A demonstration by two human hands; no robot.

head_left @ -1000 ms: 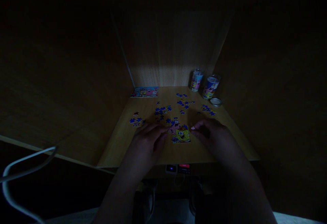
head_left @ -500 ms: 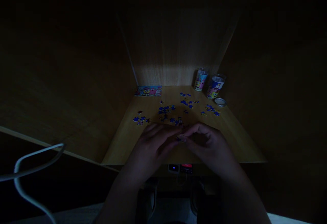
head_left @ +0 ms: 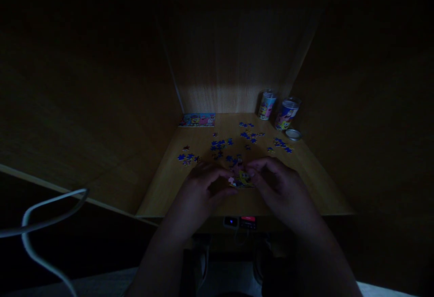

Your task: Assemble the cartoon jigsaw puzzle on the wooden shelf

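A partly joined jigsaw puzzle (head_left: 243, 178) with yellow and pink printing lies near the front of the wooden table, between my hands. At its left side, my left hand (head_left: 203, 186) has thumb and index finger apart, their tips beside a pale pink puzzle piece (head_left: 231, 180). My right hand (head_left: 276, 181) has its thumb and index finger pinched together at the puzzle's right side, on what looks like a puzzle piece mostly hidden by the fingers. Loose blue-backed puzzle pieces (head_left: 219, 144) lie beyond my hands. The dim light hides finer detail.
A cartoon picture card (head_left: 197, 120) lies at the back left. Two printed cans (head_left: 266, 106) stand at the back right, with a round metal lid (head_left: 293, 134) beside them. Wooden panels enclose the table (head_left: 162, 193). A white cable (head_left: 25, 236) loops at left.
My hands, which met at the fingertips, have moved apart to either side. The yellow and pink puzzle section between them now shows.
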